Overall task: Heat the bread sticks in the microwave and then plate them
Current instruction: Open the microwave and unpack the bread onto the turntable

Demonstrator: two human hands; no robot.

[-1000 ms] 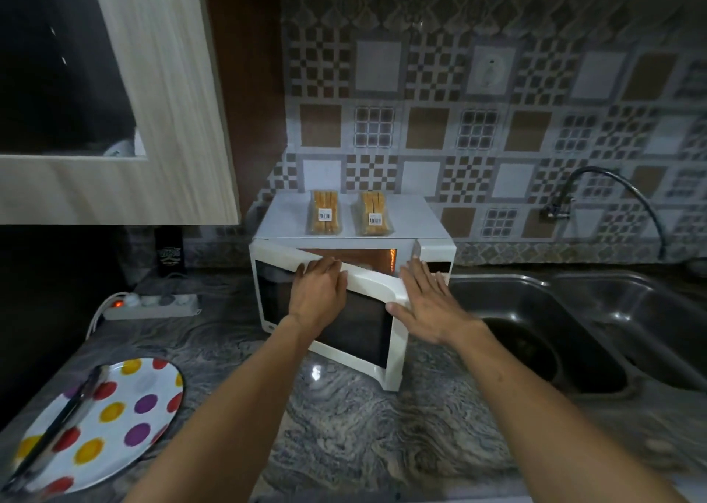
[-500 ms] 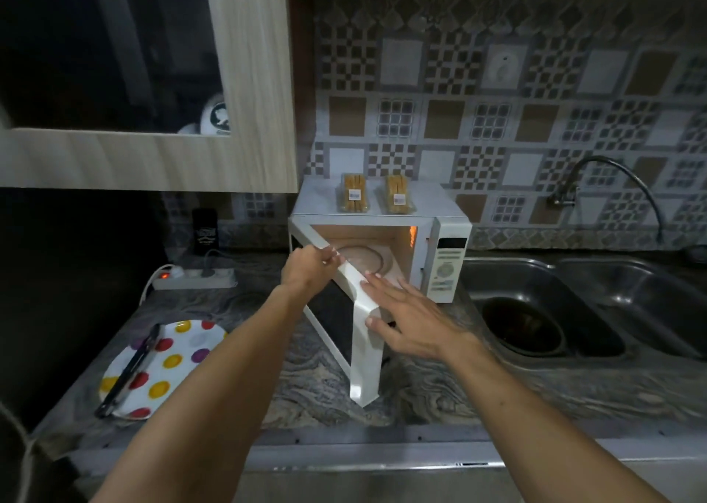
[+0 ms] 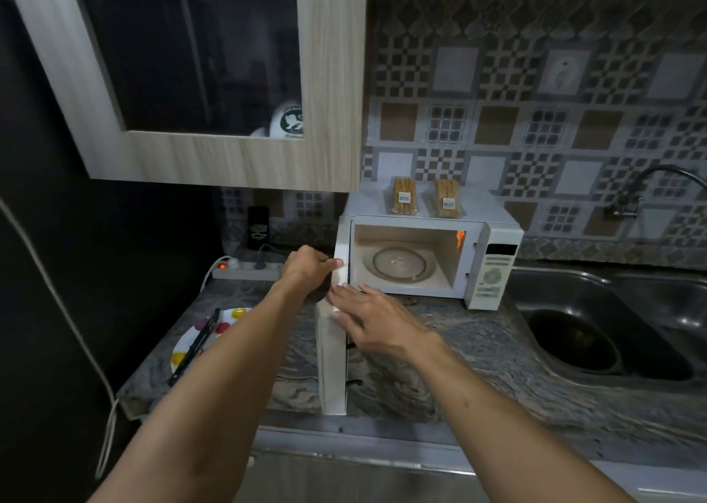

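The microwave (image 3: 428,257) sat on the counter (image 3: 440,365) w/ its door (image 3: 332,357) swung wide open, sticking out toward the person at 6 o'clock. Inside, the glass plate (image 3: 395,264) had no food on it, and an orange light glowed on the inner wall at 3 o'clock.

Two packs of bread sticks (image 3: 402,195) lay side by side on top of the microwave, at 12 o'clock from the opening, each w/ a white sticker.

The left hand (image 3: 310,269) gripped the door's top edge, fingers curled over it. The right hand (image 3: 367,319) was flat, fingers straight, touching the inner side of the door just below the left hand.

A spotted plate (image 3: 225,324) sat on the counter at 8 o'clock from the microwave, w/ black tongs (image 3: 195,345) across it. A power strip (image 3: 248,269) w/ a red light lay at 9 o'clock. The sink (image 3: 597,334) was at 3 o'clock, w/ a tap (image 3: 646,185) above it.
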